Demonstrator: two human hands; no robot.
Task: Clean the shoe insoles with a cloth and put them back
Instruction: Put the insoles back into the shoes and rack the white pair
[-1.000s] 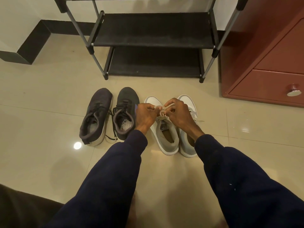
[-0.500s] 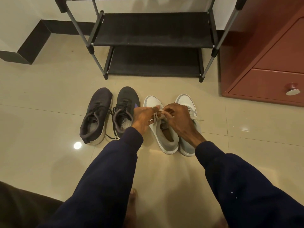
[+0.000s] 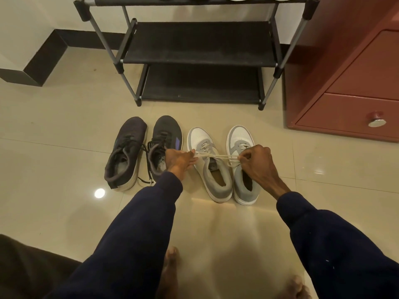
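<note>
Left hand and right hand pinch ends of the off-white cord lace, stretched crosswise over the white-and-grey leather sneaker between them (apparently its own), toe pointing away.

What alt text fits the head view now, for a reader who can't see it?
The left hand and right hand each pinch the white lace, stretched taut across the grey-and-white sneaker nearer the dark pair. Both pairs stand on the tiled floor before a black shoe rack.

Black shoe rack stands beside red cabinet.
</note>
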